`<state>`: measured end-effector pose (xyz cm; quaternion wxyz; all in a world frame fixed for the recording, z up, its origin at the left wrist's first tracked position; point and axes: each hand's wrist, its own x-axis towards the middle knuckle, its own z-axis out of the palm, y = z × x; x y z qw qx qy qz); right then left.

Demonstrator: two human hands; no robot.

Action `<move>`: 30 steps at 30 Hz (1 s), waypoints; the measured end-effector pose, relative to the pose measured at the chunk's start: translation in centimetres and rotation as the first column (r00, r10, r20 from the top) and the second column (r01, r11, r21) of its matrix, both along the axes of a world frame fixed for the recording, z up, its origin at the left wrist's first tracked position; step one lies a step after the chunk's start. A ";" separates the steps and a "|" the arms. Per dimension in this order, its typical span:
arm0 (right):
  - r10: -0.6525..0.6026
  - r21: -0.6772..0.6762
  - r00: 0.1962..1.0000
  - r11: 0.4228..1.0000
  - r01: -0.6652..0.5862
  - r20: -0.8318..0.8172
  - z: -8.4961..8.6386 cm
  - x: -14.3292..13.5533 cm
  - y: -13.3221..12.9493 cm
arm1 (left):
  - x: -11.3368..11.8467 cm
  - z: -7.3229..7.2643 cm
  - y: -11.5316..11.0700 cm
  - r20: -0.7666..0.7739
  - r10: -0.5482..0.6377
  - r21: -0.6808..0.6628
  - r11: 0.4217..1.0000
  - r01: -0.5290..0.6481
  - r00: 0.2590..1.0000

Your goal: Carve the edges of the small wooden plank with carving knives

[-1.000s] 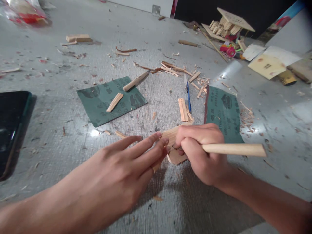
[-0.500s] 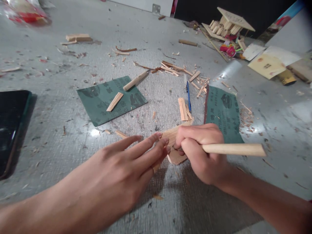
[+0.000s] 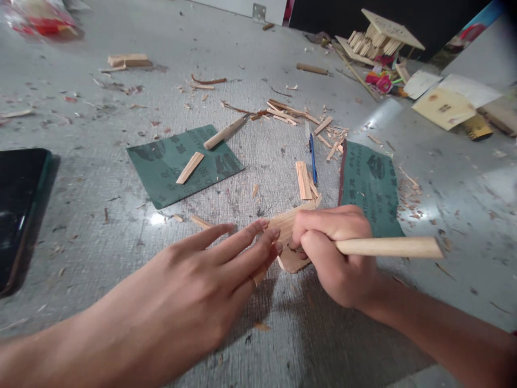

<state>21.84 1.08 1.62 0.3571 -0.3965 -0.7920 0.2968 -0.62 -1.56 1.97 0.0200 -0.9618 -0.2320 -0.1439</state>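
Note:
My right hand (image 3: 337,253) is closed around a wooden-handled carving tool (image 3: 390,247). The handle sticks out to the right, while its working end is hidden under my fingers. Below that hand lies a flat piece of light wood (image 3: 288,218), with a rounded-corner wooden piece (image 3: 291,261) at its near side; whether the two are joined I cannot tell. My left hand (image 3: 214,275) has its fingers stretched out, their tips resting at the left edge of the wood. A small wood strip (image 3: 201,222) lies just beyond the left fingers.
Sandpaper sheets lie left (image 3: 161,180) and right (image 3: 374,188). A wooden-handled knife (image 3: 224,133) and wood strip (image 3: 189,168) rest on the left sheet. Beyond my hands are a blue pen (image 3: 313,159) and wood shavings (image 3: 286,113). A phone (image 3: 20,215) lies left; a small wooden model (image 3: 379,40) stands back right.
Both hands stay in almost the same place. The tool's handle has shifted very slightly to the right, and the whole view has moved a touch.

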 end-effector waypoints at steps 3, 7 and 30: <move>-0.006 0.002 1.000 1.000 0.006 0.009 0.0 0.0 0.0 | 0.0 0.1 0.0 -0.007 -0.009 0.010 1.000 0.009 1.000; -0.003 0.009 1.000 1.000 0.002 0.013 0.1 -0.2 0.2 | 0.0 0.1 0.0 -0.018 -0.009 0.018 1.000 0.009 1.000; 0.054 0.054 0.998 0.997 -0.053 -0.030 -0.1 0.2 0.1 | 0.1 0.4 0.2 -0.042 -0.022 0.022 1.000 0.022 0.999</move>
